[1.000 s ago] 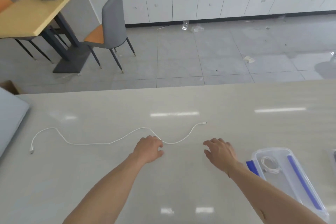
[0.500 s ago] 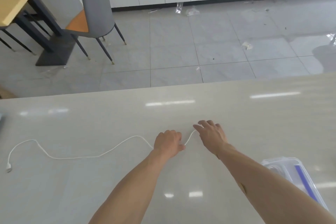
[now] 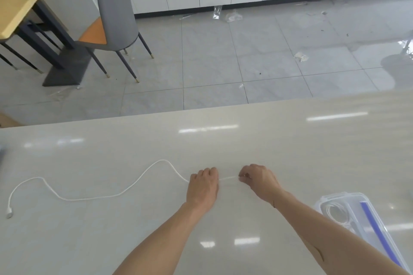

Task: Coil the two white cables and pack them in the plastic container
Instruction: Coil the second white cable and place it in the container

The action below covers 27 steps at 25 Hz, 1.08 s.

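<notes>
The white cable (image 3: 107, 194) lay in loose waves across the pale table (image 3: 312, 152), its near end stretched taut between the left hand (image 3: 203, 185) and right hand (image 3: 259, 179), both pinching it. A second coiled cable (image 3: 336, 214) sat inside the plastic container (image 3: 366, 198) at right.

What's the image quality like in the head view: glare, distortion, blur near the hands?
Head view: ceiling-light glare streaks the glossy table; wide-angle bend curves its far edge; focus is soft, so the white cable blurs to a faint line between the left hand and right hand; the plastic container is cut off at the lower right corner.
</notes>
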Tool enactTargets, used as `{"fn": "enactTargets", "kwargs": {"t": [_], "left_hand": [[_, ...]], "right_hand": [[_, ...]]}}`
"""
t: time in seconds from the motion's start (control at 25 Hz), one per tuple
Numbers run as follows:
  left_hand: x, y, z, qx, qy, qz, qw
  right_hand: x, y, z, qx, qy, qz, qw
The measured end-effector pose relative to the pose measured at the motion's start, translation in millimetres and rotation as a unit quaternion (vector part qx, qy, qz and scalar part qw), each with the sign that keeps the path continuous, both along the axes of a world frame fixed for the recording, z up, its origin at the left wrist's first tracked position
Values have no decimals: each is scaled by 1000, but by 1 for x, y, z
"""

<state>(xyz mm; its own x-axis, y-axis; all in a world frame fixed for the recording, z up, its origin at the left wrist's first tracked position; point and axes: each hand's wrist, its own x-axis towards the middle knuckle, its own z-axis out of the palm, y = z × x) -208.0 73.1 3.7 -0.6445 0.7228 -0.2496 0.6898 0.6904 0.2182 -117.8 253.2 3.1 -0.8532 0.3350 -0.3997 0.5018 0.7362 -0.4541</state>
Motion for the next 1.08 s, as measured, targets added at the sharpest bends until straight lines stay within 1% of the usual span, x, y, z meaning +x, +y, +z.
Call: {"fn": "enactTargets", "kwargs": {"t": [0.12, 0.16, 0.24, 0.32, 0.4, 0.48, 0.6, 0.68, 0.76, 0.8, 0.88, 0.96, 1.0, 1.04, 1.08], "left_hand": [[6, -27, 20, 104, -28, 13, 994], [9, -38, 28, 141, -29, 13, 990], [19, -58, 43, 203, -16, 10, 979], [30, -77, 56, 244, 0, 17, 970], [41, -89, 66, 264, -7, 39, 964], [50, -96, 71, 276, -40, 64, 958], [62, -107, 74, 283, -114, 92, 948], [72, -113, 76, 289, -184, 116, 932], [81, -120, 78, 300, -239, 128, 914], [86, -123, 77, 298, -247, 125, 914], [95, -127, 74, 274, -221, 97, 931], [102, -130, 75, 240, -210, 70, 945], [105, -130, 76, 223, -210, 58, 950], [106, -131, 78, 207, -206, 49, 955], [105, -133, 80, 191, -193, 39, 962]], "right_hand": [[22, -13, 27, -112, 19, -27, 993], [32, -20, 36, -169, 16, -43, 984], [49, -38, 55, -298, -1, -77, 951], [64, -60, 72, -374, -16, -82, 924], [74, -83, 85, -427, -22, -66, 902], [80, -105, 95, -483, -20, -60, 873], [85, -130, 102, -564, 10, -74, 823], [85, -141, 105, -617, 44, -98, 779], [82, -150, 107, -655, 89, -126, 740], [79, -152, 108, -668, 116, -152, 719], [74, -155, 108, -681, 168, -225, 676], [67, -155, 107, -682, 213, -270, 646], [65, -155, 106, -677, 232, -277, 641], [62, -154, 106, -664, 249, -280, 647], [59, -153, 104, -635, 264, -279, 670]]}}
